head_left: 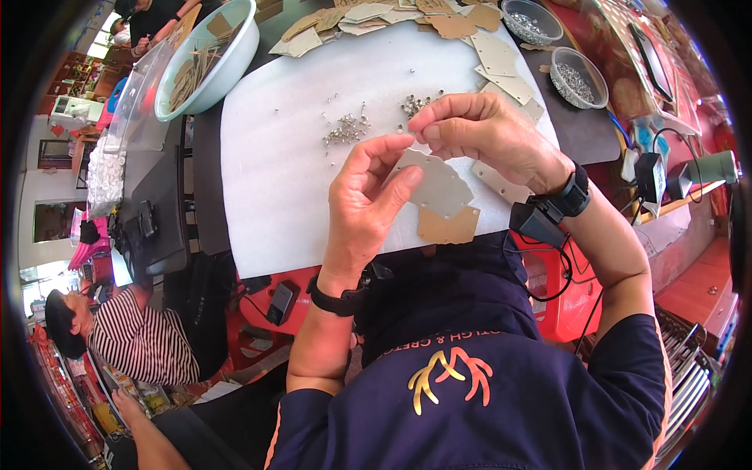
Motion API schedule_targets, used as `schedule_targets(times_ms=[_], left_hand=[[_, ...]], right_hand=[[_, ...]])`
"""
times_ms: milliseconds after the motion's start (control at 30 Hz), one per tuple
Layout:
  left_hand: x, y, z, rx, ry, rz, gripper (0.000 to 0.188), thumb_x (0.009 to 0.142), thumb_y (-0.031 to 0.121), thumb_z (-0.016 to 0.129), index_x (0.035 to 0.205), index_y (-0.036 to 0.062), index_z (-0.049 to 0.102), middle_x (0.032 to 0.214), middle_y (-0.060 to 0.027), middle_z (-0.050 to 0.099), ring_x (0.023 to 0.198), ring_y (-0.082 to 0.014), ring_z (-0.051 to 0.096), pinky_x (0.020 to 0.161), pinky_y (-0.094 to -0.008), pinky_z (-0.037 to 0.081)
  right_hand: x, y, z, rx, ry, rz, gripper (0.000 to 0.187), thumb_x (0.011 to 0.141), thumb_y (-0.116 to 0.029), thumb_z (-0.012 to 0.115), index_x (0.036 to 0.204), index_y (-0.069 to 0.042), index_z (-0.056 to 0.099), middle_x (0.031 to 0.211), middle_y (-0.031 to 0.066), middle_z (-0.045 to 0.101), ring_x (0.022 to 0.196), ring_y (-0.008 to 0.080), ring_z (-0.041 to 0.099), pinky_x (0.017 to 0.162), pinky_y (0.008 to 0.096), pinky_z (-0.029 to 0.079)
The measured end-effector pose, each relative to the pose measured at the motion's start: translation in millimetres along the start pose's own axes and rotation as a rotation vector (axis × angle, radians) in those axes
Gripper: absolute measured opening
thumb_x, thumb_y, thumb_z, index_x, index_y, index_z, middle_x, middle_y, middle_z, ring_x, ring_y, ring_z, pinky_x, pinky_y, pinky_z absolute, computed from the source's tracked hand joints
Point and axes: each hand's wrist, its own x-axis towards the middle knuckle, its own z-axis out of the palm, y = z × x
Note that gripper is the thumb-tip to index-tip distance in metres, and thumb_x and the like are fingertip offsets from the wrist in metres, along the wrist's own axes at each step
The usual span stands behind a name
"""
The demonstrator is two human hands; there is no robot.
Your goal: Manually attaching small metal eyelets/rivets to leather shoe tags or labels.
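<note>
My left hand [362, 205] grips a pale grey card [440, 189] with a scalloped edge and small holes, thumb on its face. At the card's upper corner my right hand [489, 131] is closed in a pinch, its fingertips almost touching those of the left. Whatever is in that pinch is too small to make out. Below the held card lies a brown card [450, 225], and another pale card [501, 185] rests under my right wrist. Beyond my hands, small silvery metal fittings sit in a loose pile [346, 131], with a second pile [415, 103] partly behind my right fingers.
A white sheet [274, 196] covers the dark table. Many grey and brown cards [454, 25] lie along its far edge. A pale blue basin [238, 72] holds card scraps. Two clear bowls of metal fittings, one nearer [601, 88], stand far right. A striped-shirted person [145, 337] is at left.
</note>
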Motion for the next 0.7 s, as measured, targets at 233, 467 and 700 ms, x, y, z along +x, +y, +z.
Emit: schedule_targets(times_ms=[233,467,700], left_hand=[[-1.5,-0.6,-6.5,0.019,0.024,-0.096,0.019,0.092,0.005,0.066,0.108,-0.0012,0.059,0.097,-0.0044,0.065,0.088,-0.0086,0.061,0.080,-0.0238,0.051],[-1.5,-2.0,-6.2,0.024,0.013,-0.078,0.016,0.093,0.006,0.064,0.107,0.0000,0.059,0.096,-0.0032,0.065,0.087,-0.0073,0.060,0.078,-0.0225,0.050],[-0.3,-2.5,-5.0,0.014,0.050,-0.059,0.015,0.094,0.007,0.063,0.105,0.0023,0.056,0.095,-0.0012,0.063,0.084,-0.0049,0.057,0.076,-0.0207,0.047]], right_hand=[[-0.1,-3.4,-0.9,-0.095,0.048,0.037,0.020,0.091,-0.012,0.066,0.107,0.000,0.069,0.096,0.0042,0.069,0.082,0.0079,0.062,0.077,0.0229,0.050],[2.8,0.1,0.7,-0.106,0.003,0.033,0.020,0.091,-0.014,0.067,0.105,0.000,0.069,0.095,0.0037,0.069,0.079,0.0059,0.059,0.072,0.0210,0.047],[4.4,5.9,-1.7,0.087,-0.073,0.130,0.021,0.092,-0.017,0.066,0.105,-0.001,0.069,0.087,-0.0021,0.064,0.072,0.0034,0.052,0.062,0.0184,0.038]])
